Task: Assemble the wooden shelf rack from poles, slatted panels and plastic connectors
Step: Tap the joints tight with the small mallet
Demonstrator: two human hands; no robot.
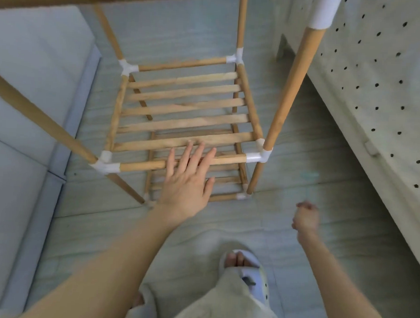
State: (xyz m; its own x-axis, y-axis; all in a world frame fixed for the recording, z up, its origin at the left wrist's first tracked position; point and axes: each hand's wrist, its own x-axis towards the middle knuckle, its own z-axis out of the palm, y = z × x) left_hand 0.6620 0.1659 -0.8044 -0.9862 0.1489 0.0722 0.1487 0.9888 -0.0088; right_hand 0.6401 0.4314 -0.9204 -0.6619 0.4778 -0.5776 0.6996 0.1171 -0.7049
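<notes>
Both forearms reach out from the bottom edge, bare, above pale trousers [223,305] and a slipper [254,273] on the floor [321,237]. Her left hand [187,179] lies flat with fingers straight and slightly spread, the fingertips over the front rail [143,165] of the rack [182,108], seemingly resting on it, gripping nothing. Her right hand [305,216] hangs off to the side, well apart from the rack, fingers curled in (it is blurred, so I cannot tell whether anything is in it). That rack stands upright on the floor straight ahead, between a grey cushioned seat [24,100] on the left and a pale perforated panel [378,82] on the right. Its middle slatted shelf [184,113] sits level inside four rails, joined at each corner by a white connector [257,156]. Poles rise from those corners past the top of view, the right front pole [293,90] capped by another white fitting [325,11]. Below, a second slatted shelf [218,174] shows through the gaps, near the floor.
</notes>
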